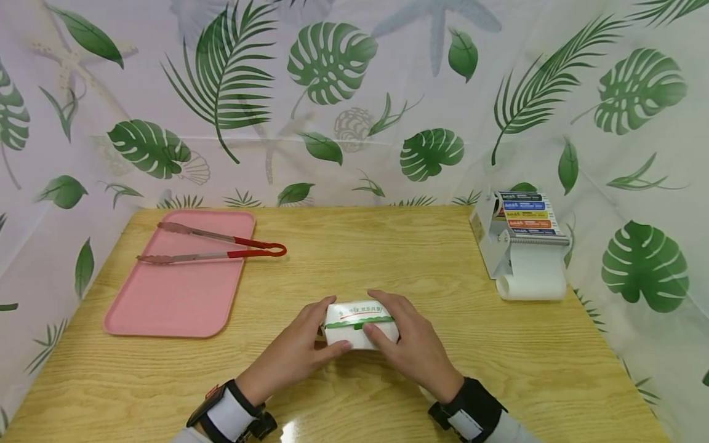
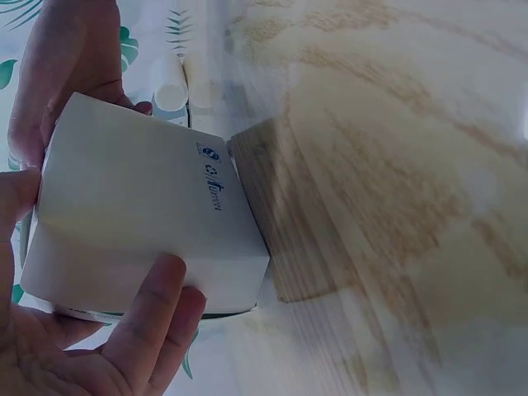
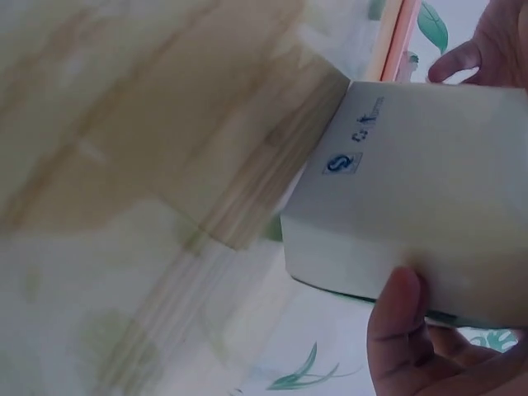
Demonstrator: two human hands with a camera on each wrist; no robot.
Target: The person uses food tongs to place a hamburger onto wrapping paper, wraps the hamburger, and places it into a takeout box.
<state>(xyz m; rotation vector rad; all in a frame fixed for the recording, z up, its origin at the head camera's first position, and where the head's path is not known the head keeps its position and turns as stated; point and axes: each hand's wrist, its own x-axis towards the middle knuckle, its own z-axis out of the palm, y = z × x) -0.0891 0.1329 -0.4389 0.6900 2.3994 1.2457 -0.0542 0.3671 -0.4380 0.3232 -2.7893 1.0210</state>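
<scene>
Between the fingers of both hands sits one white box (image 1: 361,325), low on the surface (image 1: 388,264). The left hand (image 1: 301,352) and right hand (image 1: 408,342) curl around its ends and hold it. To do this well, I think both sides need equal pressure, so the box does not tilt. Beyond the fingers: one pink tray (image 1: 177,283), one pair of tongs (image 1: 213,245), one label dispenser (image 1: 520,243).

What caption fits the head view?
Both hands, left and right, hold a white box on a wooden table.
</scene>
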